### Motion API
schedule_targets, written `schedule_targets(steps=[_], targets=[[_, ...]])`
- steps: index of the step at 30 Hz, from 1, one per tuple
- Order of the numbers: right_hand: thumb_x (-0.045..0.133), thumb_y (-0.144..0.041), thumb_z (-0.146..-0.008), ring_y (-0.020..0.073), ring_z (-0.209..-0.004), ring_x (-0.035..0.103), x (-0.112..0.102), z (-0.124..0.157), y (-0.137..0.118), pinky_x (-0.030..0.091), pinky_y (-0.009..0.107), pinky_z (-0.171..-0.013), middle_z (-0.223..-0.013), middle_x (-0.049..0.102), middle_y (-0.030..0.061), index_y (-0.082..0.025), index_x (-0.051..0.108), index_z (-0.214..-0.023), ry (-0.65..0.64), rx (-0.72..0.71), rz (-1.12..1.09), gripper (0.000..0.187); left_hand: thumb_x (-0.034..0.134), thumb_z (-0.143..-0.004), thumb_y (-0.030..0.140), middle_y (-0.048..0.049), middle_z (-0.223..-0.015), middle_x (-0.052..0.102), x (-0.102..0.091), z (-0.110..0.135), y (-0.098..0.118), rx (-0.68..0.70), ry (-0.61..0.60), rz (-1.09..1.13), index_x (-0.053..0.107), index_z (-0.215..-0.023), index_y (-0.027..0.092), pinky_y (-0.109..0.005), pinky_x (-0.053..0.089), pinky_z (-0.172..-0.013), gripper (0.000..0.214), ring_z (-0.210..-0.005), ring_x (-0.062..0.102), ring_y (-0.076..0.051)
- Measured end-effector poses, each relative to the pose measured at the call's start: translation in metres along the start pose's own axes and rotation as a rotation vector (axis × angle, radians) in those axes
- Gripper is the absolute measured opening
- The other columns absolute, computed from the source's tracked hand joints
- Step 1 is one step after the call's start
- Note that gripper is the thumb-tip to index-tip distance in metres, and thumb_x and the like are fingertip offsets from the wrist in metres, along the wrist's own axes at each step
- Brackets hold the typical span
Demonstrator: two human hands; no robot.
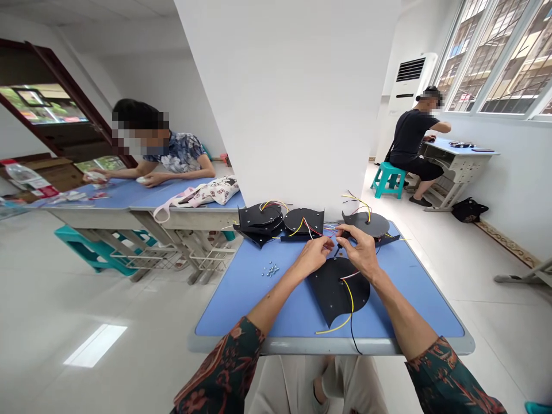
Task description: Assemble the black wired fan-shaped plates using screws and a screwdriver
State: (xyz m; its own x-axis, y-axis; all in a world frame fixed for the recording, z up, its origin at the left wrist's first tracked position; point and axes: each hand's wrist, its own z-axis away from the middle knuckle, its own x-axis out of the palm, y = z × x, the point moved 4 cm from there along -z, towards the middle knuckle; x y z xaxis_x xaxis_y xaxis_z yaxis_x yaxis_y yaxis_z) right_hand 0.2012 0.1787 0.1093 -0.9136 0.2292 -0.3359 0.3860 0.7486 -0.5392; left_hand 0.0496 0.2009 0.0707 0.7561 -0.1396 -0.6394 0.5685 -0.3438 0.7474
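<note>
A black plate with one rounded end lies flat on the blue table, with yellow, white and black wires rising from its middle. Above its far edge, my right hand is closed round a dark screwdriver, which slants down toward a screw at that edge. Whether its tip touches the screw is too small to tell. Just left of the screwdriver, my left hand has its fingertips pinched together; what they hold, if anything, is hidden. Several small silvery screws lie loose left of my left hand.
Along the table's far side stand a stack of similar black plates, a black unit and another wired unit. A white pillar rises behind them. One person sits at left, another at far right.
</note>
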Motion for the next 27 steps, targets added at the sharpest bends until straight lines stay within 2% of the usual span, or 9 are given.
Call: schedule_targets(steps=[6,14,20,27], targets=[[0.062,-0.018,-0.091,0.0188,-0.082,0.071,0.001,0.000,0.001,0.057,0.032,-0.083,-0.090,0.076,0.0034,-0.022,0.072,-0.108,-0.032,-0.002,0.004,0.020,0.061,-0.083,0.003,-0.0067,-0.100,0.079,0.010,-0.005,-0.010,-0.040,-0.063,0.110,0.071,-0.098,0.014,-0.028,0.056,-0.088,0.022,-0.096,0.074,-0.020],[0.064,-0.020,-0.091,0.0194,-0.080,0.071,-0.001,-0.001,-0.003,0.058,0.032,-0.080,-0.089,0.076,0.0035,-0.023,0.072,-0.108,-0.026,-0.008,0.005,0.019,0.057,-0.085,0.004,-0.0048,-0.096,0.078,0.009,-0.004,-0.001,-0.018,-0.039,0.085,0.071,-0.095,0.016,-0.027,0.054,-0.087,0.020,-0.094,0.072,-0.019],[0.063,-0.019,-0.092,0.0188,-0.082,0.072,0.000,-0.001,-0.002,0.058,0.031,-0.081,-0.090,0.076,0.0032,-0.023,0.072,-0.108,-0.067,-0.022,0.002,0.020,0.056,-0.087,0.008,-0.0047,-0.093,0.077,0.009,0.002,0.008,0.002,-0.027,-0.021,0.071,-0.092,0.016,-0.028,0.052,-0.087,0.017,-0.091,0.071,-0.020],[0.060,-0.025,-0.094,0.0197,-0.081,0.071,0.002,-0.001,0.002,0.059,0.032,-0.081,-0.090,0.075,0.0042,-0.023,0.072,-0.111,-0.111,0.040,0.048,0.020,0.054,-0.087,0.007,-0.0039,-0.094,0.078,0.009,0.004,0.008,0.028,-0.043,-0.008,0.073,-0.090,0.016,-0.028,0.051,-0.088,0.021,-0.091,0.071,-0.020]])
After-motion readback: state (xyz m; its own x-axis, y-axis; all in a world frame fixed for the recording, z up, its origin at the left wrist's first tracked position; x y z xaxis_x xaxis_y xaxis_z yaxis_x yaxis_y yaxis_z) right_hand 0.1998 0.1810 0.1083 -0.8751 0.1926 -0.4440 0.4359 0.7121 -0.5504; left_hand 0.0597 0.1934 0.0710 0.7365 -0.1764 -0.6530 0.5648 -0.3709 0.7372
